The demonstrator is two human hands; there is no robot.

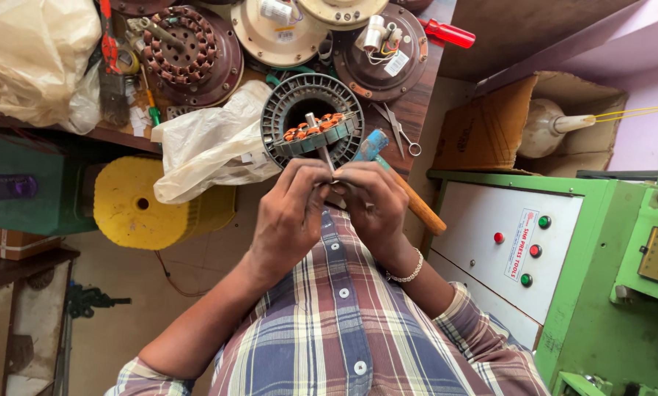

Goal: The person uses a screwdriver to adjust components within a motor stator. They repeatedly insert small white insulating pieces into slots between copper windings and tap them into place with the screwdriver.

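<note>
- Left hand [288, 213] and right hand [373, 202]: fingertips meet at the shaft [321, 150] of a fan motor [310, 121], held at centre.
- Hammer [402, 187]: just beside the motor, toward 4 o'clock.
- Scissors [398, 132]: at 3 o'clock of the motor, on the wooden bench [417, 95].
- Plastic bag [211, 143]: at 9 o'clock.
- Yellow spool [142, 205]: at 8 o'clock.
- Green machine [585, 264]: far right.

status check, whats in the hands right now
Left hand and right hand both pinched on the shaft of the fan stator, copper windings showing. Hammer lies just behind the right hand. Nothing blocking.
</note>
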